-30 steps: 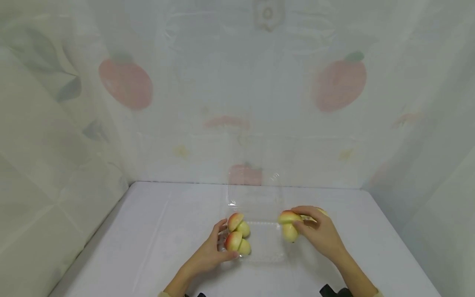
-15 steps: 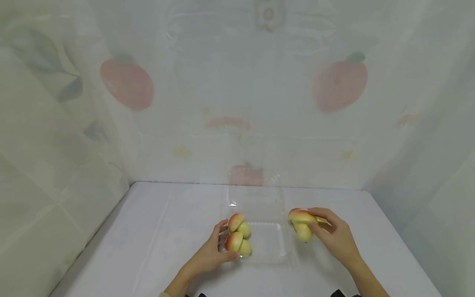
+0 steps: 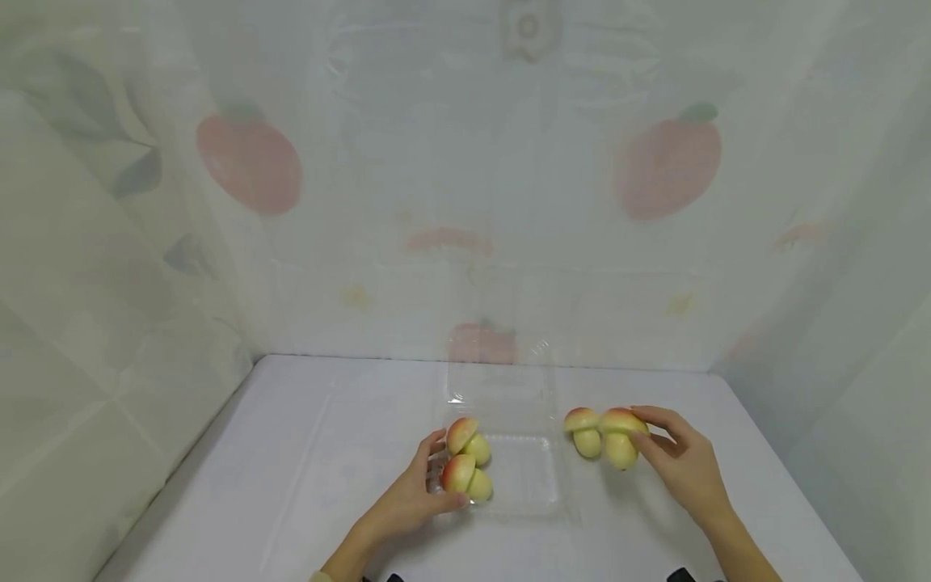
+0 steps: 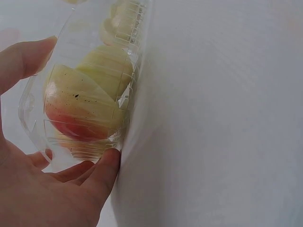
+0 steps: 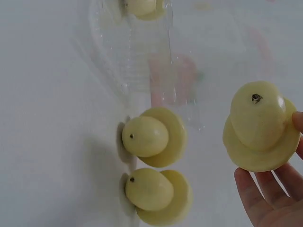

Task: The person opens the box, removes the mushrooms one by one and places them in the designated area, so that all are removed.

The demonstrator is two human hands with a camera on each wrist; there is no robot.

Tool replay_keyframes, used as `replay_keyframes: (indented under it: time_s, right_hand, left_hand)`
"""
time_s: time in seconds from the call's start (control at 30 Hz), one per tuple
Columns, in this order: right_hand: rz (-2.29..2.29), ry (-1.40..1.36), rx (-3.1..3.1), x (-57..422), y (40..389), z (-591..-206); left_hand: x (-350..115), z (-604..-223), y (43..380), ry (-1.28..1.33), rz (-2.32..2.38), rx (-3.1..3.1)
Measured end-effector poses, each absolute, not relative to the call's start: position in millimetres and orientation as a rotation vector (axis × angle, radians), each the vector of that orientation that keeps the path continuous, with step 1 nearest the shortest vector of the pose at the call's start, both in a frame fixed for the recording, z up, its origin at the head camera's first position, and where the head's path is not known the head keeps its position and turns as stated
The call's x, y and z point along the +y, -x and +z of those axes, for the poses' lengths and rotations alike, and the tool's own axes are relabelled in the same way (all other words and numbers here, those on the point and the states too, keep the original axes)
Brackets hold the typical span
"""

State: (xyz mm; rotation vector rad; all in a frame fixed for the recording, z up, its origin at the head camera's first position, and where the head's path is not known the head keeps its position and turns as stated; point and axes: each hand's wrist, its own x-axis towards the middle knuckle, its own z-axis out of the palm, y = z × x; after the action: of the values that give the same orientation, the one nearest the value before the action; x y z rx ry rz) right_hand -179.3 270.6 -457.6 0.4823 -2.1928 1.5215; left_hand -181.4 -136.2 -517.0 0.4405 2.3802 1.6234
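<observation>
In the head view, my left hand grips the left side of a clear plastic clamshell box. Two toy mushrooms, one nearer the back and one in front, lie along that side inside it. Thumb and fingers sit on opposite sides of the box's end in the left wrist view. My right hand pinches a third toy mushroom by its red-yellow cap, raised off the table. Two more mushrooms stand on the table in the right wrist view, a nearer one and a farther one.
The box's clear lid is folded back toward the rear curtain. A white table lies beneath everything, with pale fruit-printed sheeting at the back and sides. One loose mushroom stands just right of the box.
My right hand has moved right, away from the box, with the mushroom in its fingers. A loose mushroom behind it has come into view. My left hand has stayed put.
</observation>
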Motion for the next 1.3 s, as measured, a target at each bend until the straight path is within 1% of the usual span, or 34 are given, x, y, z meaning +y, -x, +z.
replay_keyframes:
  time_s: [0.47,0.8,1.3]
  right_hand:
    - [1.473,-0.445,-2.159,297,186,-452]
    - [1.426,-0.349,-2.156,312,190,-453]
    - [1.353,-0.213,-2.226,334,205,-474]
  left_hand:
    - [-135,-517,180,-0.438,1.614,2.391]
    - [-135,-516,181,-0.432,1.598,2.401]
    - [-136,-515,182,-0.432,1.604,2.402]
